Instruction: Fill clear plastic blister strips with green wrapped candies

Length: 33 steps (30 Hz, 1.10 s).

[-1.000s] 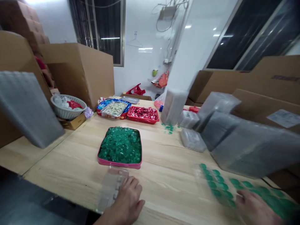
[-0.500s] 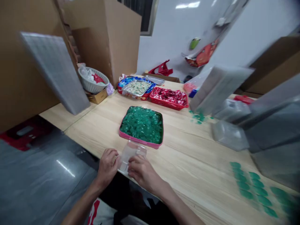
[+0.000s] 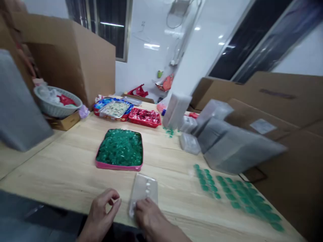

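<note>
- Clear plastic tray [image 3: 140, 188] lies on the wooden table [image 3: 174, 191], close to the person's edge, with its near part beneath the right hand.
- Its long axis runs mostly away from the body, the far end leaning slightly to the right. A line of pale round spots [image 3: 147, 190] follows that length; whether they are moulded bumps or loose pieces, I cannot tell.
- The right hand [image 3: 151, 218] is the nearer one: its fingers bend down over the tray's near right portion and appear to touch it. Whether they pinch anything or simply press is hidden by the hand itself.
- The left hand [image 3: 102, 210] is beside the tray, to its left and apart from it. Thumb and forefinger curve towards each other in a ring, the tips almost meeting; I cannot tell whether something small sits between them.
- So the tray is just right of the left hand, and reaches forward from under the right.
- Beyond the tray and a little to the left sits a pink-rimmed tub [image 3: 117, 167] heaped with glossy green pieces [image 3: 121, 148].
- Rows of green rounds [image 3: 204, 182] are laid out on the table to the right, well apart from both hands.
</note>
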Motion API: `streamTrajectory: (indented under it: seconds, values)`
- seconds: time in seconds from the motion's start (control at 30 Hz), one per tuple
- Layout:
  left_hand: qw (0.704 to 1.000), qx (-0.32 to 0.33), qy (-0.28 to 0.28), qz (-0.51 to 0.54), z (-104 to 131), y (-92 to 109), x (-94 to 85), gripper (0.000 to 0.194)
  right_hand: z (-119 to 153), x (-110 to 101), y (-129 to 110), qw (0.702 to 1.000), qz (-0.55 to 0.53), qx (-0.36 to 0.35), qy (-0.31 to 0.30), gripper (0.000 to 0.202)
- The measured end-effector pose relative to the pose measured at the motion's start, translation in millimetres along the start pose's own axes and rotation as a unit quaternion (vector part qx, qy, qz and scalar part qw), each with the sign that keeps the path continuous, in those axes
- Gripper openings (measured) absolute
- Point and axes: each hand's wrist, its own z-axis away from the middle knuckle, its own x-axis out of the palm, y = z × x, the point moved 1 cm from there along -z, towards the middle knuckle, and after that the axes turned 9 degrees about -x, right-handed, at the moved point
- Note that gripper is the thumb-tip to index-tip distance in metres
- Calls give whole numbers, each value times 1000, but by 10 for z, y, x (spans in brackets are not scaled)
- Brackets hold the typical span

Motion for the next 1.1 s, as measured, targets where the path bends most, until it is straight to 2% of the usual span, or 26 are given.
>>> streamTrajectory:
  seconds: [0.1,0.17,0.23,0.33,0.4,0.53,0.7,0.87,1.0,1.1]
  values:
    - [984,-64,-97,132,-196,185,470,19,283,-360,470,992,-19,78,93,11]
    - [948,-139,-136,251,-369,331,818,36,386,-632,770,976,-68,108,178,15]
    - [907,-190,-145,347,-582,484,1139,61,408,-858,1027,954,-138,114,242,13]
    - [867,-204,-151,430,-944,684,1483,86,355,-1052,1318,924,-228,102,291,17]
    - [857,-175,-161,457,-1162,768,1606,88,314,-1086,1474,907,-266,94,311,19]
    - [858,-127,-178,464,-1442,799,1687,78,277,-1049,1745,885,-330,89,315,18]
    - [874,-118,-194,430,-1564,796,1688,79,250,-1065,1941,863,-401,86,296,17]
    - [885,-102,-201,407,-1619,842,1651,81,219,-1123,1988,870,-398,64,283,19]
    - [880,-93,-202,419,-1654,830,1623,79,196,-1110,2013,873,-392,50,287,18]
    - [872,-81,-212,433,-1670,815,1603,75,162,-1103,2029,875,-402,33,268,20]
